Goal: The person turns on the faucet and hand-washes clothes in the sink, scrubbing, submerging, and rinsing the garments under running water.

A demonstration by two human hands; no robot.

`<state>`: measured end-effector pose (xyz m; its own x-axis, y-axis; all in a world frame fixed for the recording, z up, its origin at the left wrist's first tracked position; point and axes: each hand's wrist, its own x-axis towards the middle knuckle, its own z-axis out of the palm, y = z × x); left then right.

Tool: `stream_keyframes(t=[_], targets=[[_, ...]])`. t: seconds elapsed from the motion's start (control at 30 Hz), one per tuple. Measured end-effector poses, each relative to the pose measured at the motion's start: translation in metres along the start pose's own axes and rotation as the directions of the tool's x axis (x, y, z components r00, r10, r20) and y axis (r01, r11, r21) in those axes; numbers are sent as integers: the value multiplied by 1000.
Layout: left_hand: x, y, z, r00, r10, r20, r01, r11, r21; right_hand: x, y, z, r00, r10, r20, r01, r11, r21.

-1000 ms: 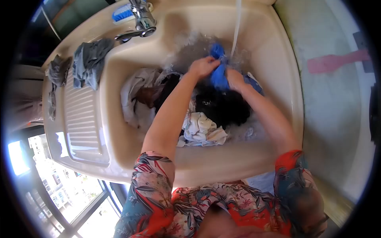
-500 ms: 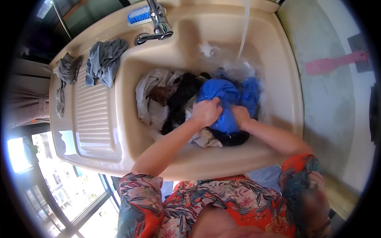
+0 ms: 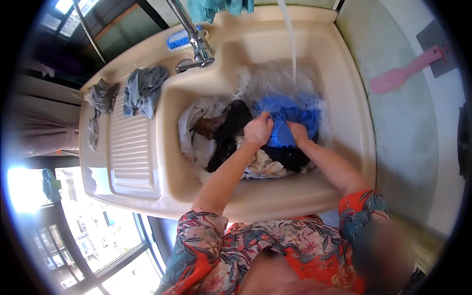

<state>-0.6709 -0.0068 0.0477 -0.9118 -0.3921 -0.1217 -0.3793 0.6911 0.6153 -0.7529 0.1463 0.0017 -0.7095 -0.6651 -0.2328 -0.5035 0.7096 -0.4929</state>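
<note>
A blue cloth garment lies partly in sudsy water in the beige sink. My left hand is closed on its left side, knuckles up. On the other side my right hand grips the same garment, its fingers partly hidden by the fabric. Around them are a black garment, a white and grey garment and a cream cloth. Another dark piece of cloth sits just below the blue one.
Water streams from a pale hose into the basin. A chrome faucet and a blue brush are at the back rim. Grey cloths lie on the ribbed washboard. A pink paddle hangs on the right wall.
The blue garment has gone from a raised, puffed shape to flatter and lower in the water. Foam around it has spread. The camera view has shifted, and both hands keep their grip.
</note>
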Motion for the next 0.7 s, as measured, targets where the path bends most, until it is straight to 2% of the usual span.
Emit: stream_keyframes(t=[0.1, 0.2, 0.3, 0.4, 0.5, 0.6, 0.7], targets=[[-6, 0, 0, 999, 36, -25, -36, 999, 0, -2, 3, 4, 996, -36, -86, 43, 996, 82], [-13, 2, -5, 1000, 7, 25, -8, 1000, 25, 4, 11, 13, 996, -57, -73, 63, 995, 77], [-26, 7, -15, 997, 66, 48, -68, 997, 38, 11, 20, 21, 996, -37, -80, 42, 998, 51], [-39, 9, -21, 989, 131, 66, -137, 987, 89, 14, 22, 20, 991, -83, -104, 91, 993, 70], [-45, 9, -25, 984, 157, 84, -164, 983, 84, -5, -9, -14, 998, -39, -55, 42, 998, 48], [-49, 7, -28, 987, 137, 80, -143, 986, 84, 6, 3, -1, 998, 5, -59, -5, 1000, -9], [-50, 9, -32, 992, 104, 67, -110, 990, 92, 7, 9, 1, 997, 10, -82, -7, 999, 36]])
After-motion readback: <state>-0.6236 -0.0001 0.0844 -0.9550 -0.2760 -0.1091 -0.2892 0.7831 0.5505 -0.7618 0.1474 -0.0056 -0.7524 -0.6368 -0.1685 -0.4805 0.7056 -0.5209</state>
